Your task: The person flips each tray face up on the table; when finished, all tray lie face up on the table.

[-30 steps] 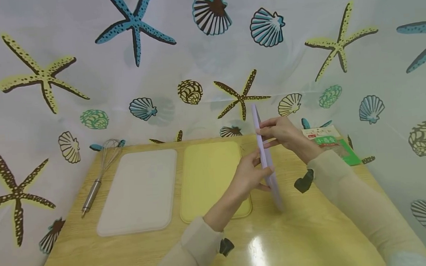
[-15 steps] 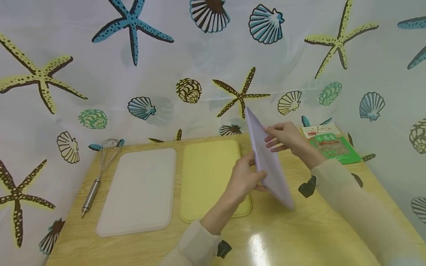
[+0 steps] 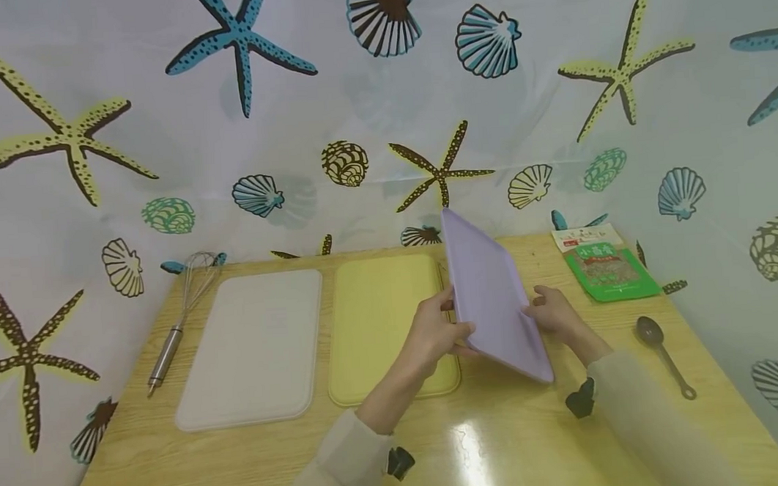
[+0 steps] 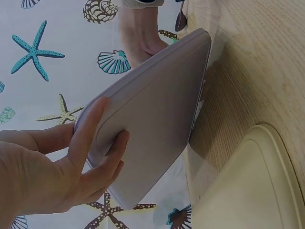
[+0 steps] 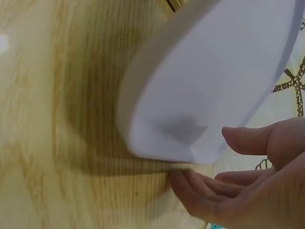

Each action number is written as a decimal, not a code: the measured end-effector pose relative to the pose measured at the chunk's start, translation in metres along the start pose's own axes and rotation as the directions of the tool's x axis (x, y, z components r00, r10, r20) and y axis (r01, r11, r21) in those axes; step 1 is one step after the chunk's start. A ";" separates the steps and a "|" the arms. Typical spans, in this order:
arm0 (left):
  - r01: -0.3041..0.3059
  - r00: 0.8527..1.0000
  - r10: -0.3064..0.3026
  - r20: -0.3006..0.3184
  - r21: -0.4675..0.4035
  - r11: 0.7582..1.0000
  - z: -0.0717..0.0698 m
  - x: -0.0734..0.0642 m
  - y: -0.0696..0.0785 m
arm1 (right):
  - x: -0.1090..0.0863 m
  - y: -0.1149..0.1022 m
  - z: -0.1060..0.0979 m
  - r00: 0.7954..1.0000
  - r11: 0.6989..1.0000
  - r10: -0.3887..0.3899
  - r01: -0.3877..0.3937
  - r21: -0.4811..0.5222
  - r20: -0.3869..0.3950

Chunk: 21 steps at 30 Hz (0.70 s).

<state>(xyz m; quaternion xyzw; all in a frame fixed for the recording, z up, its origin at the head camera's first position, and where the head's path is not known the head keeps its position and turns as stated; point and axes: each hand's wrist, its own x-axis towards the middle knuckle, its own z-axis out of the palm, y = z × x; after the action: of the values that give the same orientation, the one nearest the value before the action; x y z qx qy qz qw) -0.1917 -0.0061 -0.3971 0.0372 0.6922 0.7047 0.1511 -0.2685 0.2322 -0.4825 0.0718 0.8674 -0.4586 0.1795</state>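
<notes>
My left hand (image 3: 433, 332) pinches the lilac tray (image 3: 490, 289) by its left edge, thumb before, fingers behind, presumably to bear it tilted over the table (image 3: 242, 471), right of the yellow tray (image 3: 386, 309). My right hand (image 3: 558, 315), thumb and fingers parted, is at its right edge, perhaps for steadying; whether it touches, I cannot tell.

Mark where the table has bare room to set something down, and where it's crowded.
Bare: the table in front of the white board, and between the sleeves. Crowded: right of the yellow board, where the hands flank the tilted purple board.
</notes>
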 end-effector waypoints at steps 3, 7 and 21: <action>0.021 1.000 -0.022 -0.007 -0.022 1.000 -0.002 0.001 0.000 | 0.000 0.005 -0.003 1.000 1.000 -0.001 0.001 0.014 -0.002; 0.036 0.999 -0.037 -0.010 -0.048 0.998 -0.005 0.002 -0.001 | 0.002 0.011 -0.009 1.000 0.999 0.018 -0.019 0.047 0.016; 0.093 0.996 -0.093 0.010 -0.020 0.995 -0.021 0.004 -0.009 | 0.003 0.032 -0.029 0.994 0.995 0.009 -0.019 0.098 0.107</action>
<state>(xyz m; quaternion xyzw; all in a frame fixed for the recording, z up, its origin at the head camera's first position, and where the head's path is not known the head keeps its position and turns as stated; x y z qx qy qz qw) -0.1994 -0.0254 -0.4079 0.0065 0.6855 0.7036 0.1872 -0.2692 0.2739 -0.4934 0.0621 0.8323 -0.5028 0.2249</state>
